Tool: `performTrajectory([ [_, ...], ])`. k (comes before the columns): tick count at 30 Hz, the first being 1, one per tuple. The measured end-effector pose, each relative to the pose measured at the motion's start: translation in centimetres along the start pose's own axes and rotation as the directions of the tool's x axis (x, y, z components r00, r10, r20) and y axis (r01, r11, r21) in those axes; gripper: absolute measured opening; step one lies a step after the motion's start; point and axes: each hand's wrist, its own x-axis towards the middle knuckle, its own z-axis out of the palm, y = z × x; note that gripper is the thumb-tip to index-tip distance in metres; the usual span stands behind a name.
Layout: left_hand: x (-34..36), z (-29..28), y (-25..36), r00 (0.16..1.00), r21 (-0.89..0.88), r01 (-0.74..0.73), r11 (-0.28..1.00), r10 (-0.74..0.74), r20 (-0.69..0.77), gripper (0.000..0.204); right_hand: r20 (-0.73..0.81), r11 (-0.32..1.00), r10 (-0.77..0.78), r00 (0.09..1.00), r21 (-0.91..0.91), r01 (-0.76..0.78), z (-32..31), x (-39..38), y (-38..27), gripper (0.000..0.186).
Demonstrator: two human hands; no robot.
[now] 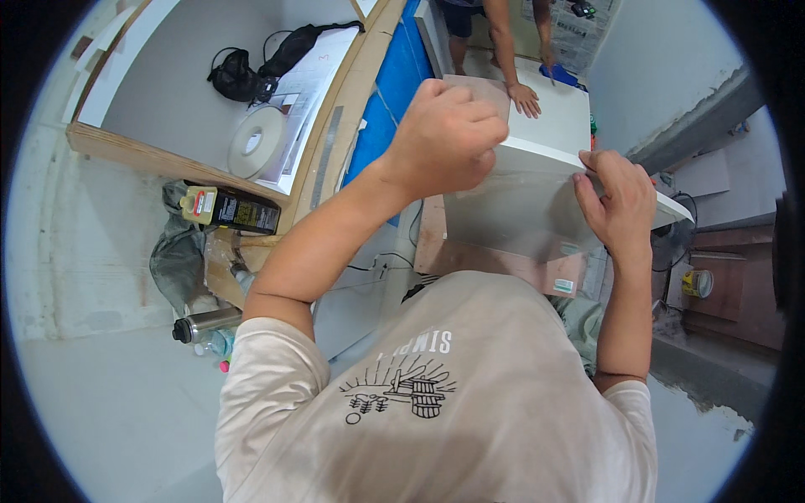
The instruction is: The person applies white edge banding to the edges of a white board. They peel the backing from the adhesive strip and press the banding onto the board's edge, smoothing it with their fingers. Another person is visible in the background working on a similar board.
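Note:
My left hand (444, 138) is curled into a fist over the far end of a grey-faced, white-edged board (503, 205); whatever its fingers hold is hidden. My right hand (614, 197) grips that board's top edge on the right, thumb on the near face. Pinkish sheet material (503, 260) lies below the board. Beyond it, a co-worker's hand (524, 101) rests spread on a white panel (558, 117); that person's other hand (547, 63) holds something narrow, too small to name, near a blue object (563, 76).
An open cabinet box (155, 88) on the left holds black bags (235, 75) and a white roll (256, 142). Below it are a rectangular can (243, 214) and a steel bottle (208, 323). A wall with a ledge (692, 117) and a yellow-labelled bucket (698, 283) are at the right.

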Motion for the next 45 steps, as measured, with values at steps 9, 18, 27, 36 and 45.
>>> performTrajectory([
  [9,-1.7,-1.5,-2.5,0.995,0.044,0.066,0.997,-0.069,0.070,0.015,0.002,1.000,-0.018,1.000,0.001,0.018,0.3,0.5,0.6,0.017],
  [18,-2.8,-3.6,-3.5,0.992,0.132,0.050,0.990,-0.064,0.109,0.014,0.027,1.000,0.002,1.000,0.003,-0.002,0.1,0.3,0.9,0.018],
  [27,-8.2,-3.2,-4.9,0.838,-0.194,0.537,0.821,-0.545,0.012,0.012,0.039,0.999,-0.029,0.999,-0.019,0.030,0.1,0.7,0.7,0.018],
  [36,-5.4,3.4,-1.6,0.861,-0.711,0.393,0.584,-0.504,0.062,0.018,0.060,0.999,-0.021,0.998,0.048,0.018,0.0,0.2,0.7,0.024],
  [45,-6.0,7.2,-3.2,0.830,-0.957,0.124,0.263,-0.556,-0.046,0.015,0.080,0.970,0.161,0.984,0.169,-0.173,1.5,0.4,1.9,0.060],
])
